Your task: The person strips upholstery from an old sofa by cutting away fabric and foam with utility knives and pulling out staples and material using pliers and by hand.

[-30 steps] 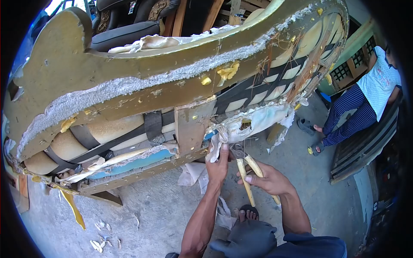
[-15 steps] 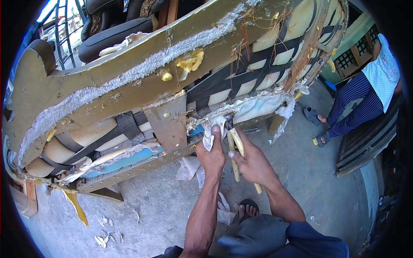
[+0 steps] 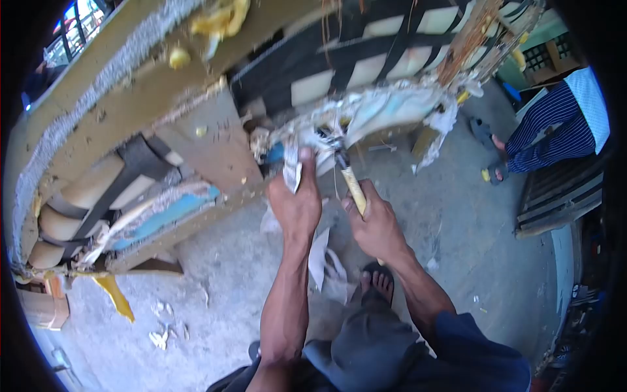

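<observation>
My left hand (image 3: 295, 199) is closed on a strip of white torn fabric (image 3: 292, 171) at the lower edge of the gold-painted furniture frame (image 3: 78, 153). Just right of it, my right hand (image 3: 375, 219) is closed around the pale yellow handles of pincers (image 3: 353, 189). The dark metal head of the pincers meets the ragged white fabric; blur hides whether its jaws grip anything. Black webbing (image 3: 307, 62) crosses the frame above my hands. A bare board (image 3: 206, 140) is fixed at the left, and blue material (image 3: 171, 219) shows along the lower rail.
Another person (image 3: 555, 124) in striped trousers stands at the right, beside a slatted wooden piece (image 3: 565, 193). Fabric scraps (image 3: 320, 258) lie on the floor near my foot (image 3: 377, 282). Small white scraps (image 3: 159, 338) and a hanging yellow strip (image 3: 115, 297) are at the lower left.
The view has moved closer to the frame. My right hand has brought the pincers to the fabric, and the handles, spread apart earlier, are now together. My left hand has kept hold of the fabric.
</observation>
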`<act>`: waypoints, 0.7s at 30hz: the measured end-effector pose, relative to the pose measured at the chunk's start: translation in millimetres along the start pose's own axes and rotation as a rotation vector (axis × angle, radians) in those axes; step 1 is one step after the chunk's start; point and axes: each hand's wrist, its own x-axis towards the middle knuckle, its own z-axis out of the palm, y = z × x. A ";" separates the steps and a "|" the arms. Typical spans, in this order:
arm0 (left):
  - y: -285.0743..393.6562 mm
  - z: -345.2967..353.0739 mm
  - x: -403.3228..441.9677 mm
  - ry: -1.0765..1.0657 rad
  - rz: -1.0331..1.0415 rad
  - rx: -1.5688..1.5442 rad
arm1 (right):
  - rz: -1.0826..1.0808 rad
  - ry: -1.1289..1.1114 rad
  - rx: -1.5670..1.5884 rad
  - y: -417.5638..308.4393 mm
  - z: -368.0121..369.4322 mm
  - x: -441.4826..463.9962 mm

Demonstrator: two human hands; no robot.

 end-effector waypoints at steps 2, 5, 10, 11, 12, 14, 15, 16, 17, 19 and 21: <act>-39.5 -3.0 -1.3 0.123 0.271 0.404 | -0.055 -0.180 0.034 119.8 76.7 -30.8; -34.2 -20.1 1.9 0.056 0.246 0.470 | 0.000 -0.422 -0.298 153.6 76.6 -41.0; -17.6 -19.3 -14.1 -0.012 0.077 0.328 | -0.059 -0.296 0.060 53.6 -10.6 -21.8; -21.7 -20.7 -14.6 -0.013 0.086 0.291 | -0.137 -0.236 0.123 46.6 -13.3 -16.2; -25.2 -16.7 -14.9 -0.015 0.090 0.280 | -0.222 -0.178 0.180 38.2 -15.6 -8.1; -30.7 -5.2 -21.5 -0.024 0.020 0.218 | -0.260 -0.165 0.131 15.9 -17.6 7.0; -30.8 0.8 -26.4 -0.026 0.006 0.162 | -0.299 -0.145 0.108 4.1 -16.1 11.0; -30.8 2.3 -26.6 -0.031 0.035 0.218 | -0.296 -0.180 0.102 -9.3 -17.1 13.3; -32.3 1.7 -26.8 -0.037 0.062 0.275 | -0.309 -0.175 0.106 -17.0 -14.1 17.2; -38.7 -0.9 -25.9 -0.018 0.089 0.281 | -0.320 -0.138 0.024 -27.8 -7.2 18.5; -34.5 -0.4 -23.5 0.005 0.125 0.273 | -0.363 -0.100 -0.014 -34.2 -3.5 15.2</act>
